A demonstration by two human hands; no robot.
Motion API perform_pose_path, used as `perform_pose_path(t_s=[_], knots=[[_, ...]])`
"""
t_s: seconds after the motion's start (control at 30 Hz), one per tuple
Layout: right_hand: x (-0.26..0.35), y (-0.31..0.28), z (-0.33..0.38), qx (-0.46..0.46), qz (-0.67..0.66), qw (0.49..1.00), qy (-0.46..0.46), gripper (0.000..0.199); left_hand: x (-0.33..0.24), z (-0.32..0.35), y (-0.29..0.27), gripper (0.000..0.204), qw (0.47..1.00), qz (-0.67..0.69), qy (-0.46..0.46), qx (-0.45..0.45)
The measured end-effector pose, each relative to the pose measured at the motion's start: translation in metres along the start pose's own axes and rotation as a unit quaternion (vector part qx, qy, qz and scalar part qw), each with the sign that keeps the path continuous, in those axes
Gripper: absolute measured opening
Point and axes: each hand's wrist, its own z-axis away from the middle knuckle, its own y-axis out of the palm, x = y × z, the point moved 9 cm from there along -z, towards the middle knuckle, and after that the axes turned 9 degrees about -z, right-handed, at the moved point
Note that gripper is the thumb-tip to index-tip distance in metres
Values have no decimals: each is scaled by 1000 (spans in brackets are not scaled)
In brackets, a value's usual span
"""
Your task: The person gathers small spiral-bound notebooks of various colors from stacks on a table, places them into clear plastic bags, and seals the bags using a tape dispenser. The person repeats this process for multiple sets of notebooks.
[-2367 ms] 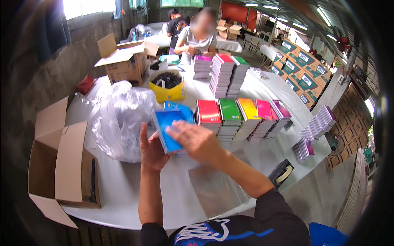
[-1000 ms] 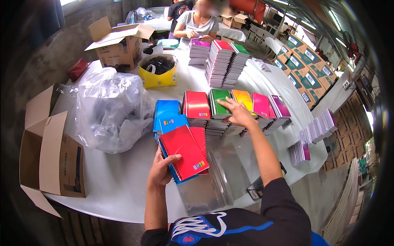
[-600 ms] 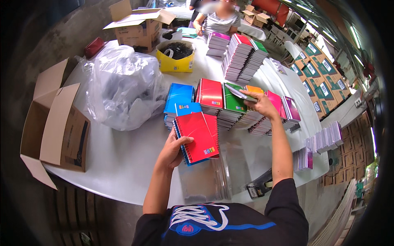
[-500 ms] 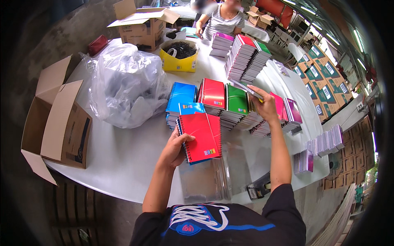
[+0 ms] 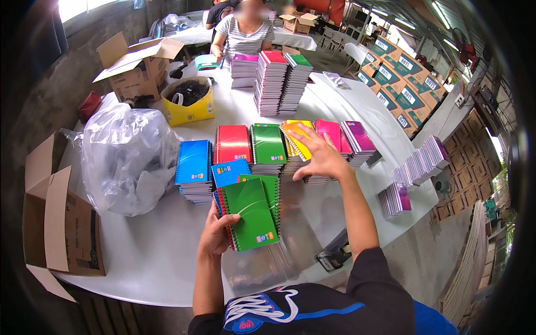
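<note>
A fanned bundle of spiral notebooks [image 5: 248, 209] is gripped in my left hand [image 5: 215, 231], thumb on top. Green covers lie uppermost, with blue and red ones showing beneath. My right hand [image 5: 322, 155] spreads its fingers over the yellow notebooks [image 5: 295, 139]; whether the fingertips touch them I cannot tell. Beyond the bundle runs a row of notebook stacks: blue [image 5: 194, 162], red [image 5: 232, 144], green [image 5: 268, 146], then the yellow, pink [image 5: 328, 131] and purple [image 5: 359, 137].
Taller notebook stacks [image 5: 272, 84] stand farther back, before a seated person in a striped shirt [image 5: 245, 34]. Leftward are a clear plastic bag [image 5: 128, 162], a yellow container [image 5: 190, 111] and open cartons [image 5: 78, 223]. A black tape dispenser [image 5: 332, 257] lies near my right forearm.
Green notebooks now top the bundle, where red was uppermost. My right hand, earlier holding a notebook above the green stack, is now spread over the yellow ones. The view has shifted.
</note>
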Motion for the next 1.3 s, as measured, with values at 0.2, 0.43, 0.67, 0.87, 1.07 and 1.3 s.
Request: perform_pose_path(t_s=[0.2,0.43,0.67,0.87,1.07,1.3], knots=[[-90,46,-5,38,114,991,64,86,19,-9,-6,61,999,14,-25,15],[-114,29,-4,106,18,992,66,68,14,-2,-8,58,999,-11,8,-38],[-44,-52,11,-185,81,979,-38,34,21,-2,-4,62,999,19,-13,-25],[141,-14,76,-120,152,949,-247,54,21,-5,6,67,995,89,38,-10],[109,14,72,257,-91,949,-158,82,52,-1,13,74,999,27,-18,9],[-172,-9,50,70,61,982,165,96,57,-10,36,71,995,62,-39,61]])
